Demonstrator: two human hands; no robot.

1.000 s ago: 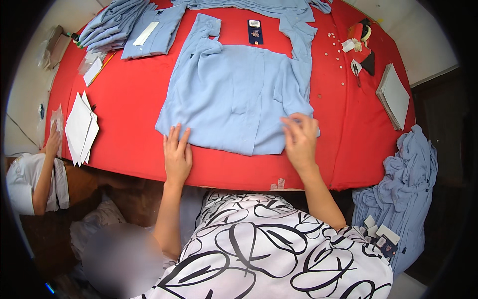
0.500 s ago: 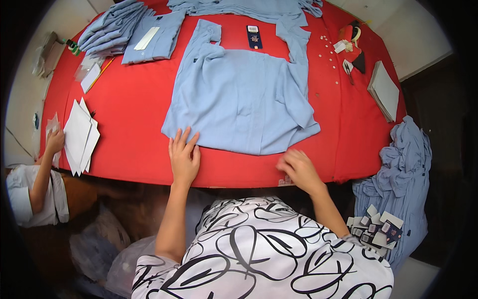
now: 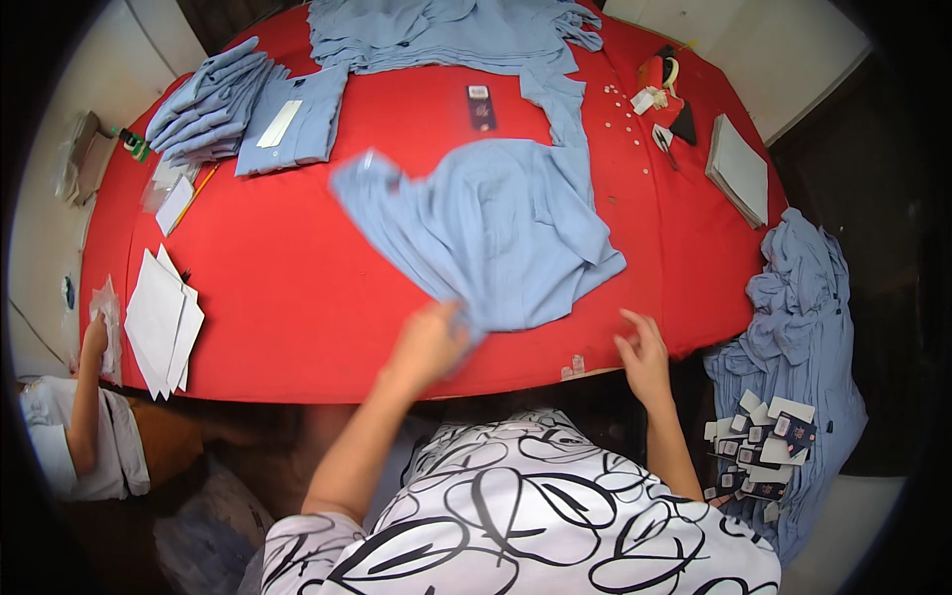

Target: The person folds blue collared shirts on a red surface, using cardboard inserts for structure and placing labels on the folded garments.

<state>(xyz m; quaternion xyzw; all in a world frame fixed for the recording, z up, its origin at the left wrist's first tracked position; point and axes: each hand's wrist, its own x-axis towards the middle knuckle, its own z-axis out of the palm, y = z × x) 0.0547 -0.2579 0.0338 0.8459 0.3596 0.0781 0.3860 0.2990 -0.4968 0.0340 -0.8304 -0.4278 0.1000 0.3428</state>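
Observation:
A light blue shirt (image 3: 526, 223) lies on the red-covered table, its left part bunched and pulled askew. My left hand (image 3: 434, 339) is closed on the shirt's near left edge; motion smears its fingers. Beside the shirt's near right corner, my right hand (image 3: 643, 355) is held apart from the cloth with its fingers spread and nothing in them. One sleeve (image 3: 555, 99) stretches toward the far side. Beyond the shirt lies a dark hang tag (image 3: 481, 107) with a white label.
Folded blue shirts (image 3: 213, 104) are piled at far left, next to one with a white strip (image 3: 282, 124). White card sheets (image 3: 164, 322) lie left, near another person's hand (image 3: 95, 335). Scissors (image 3: 664, 144), small buttons and a paper stack (image 3: 739, 171) are right. Tags lie on hanging shirts (image 3: 808, 357).
The shirt's left side has been drawn inward and to the right by my left hand, which closed on its edge. My right hand has moved right and opened.

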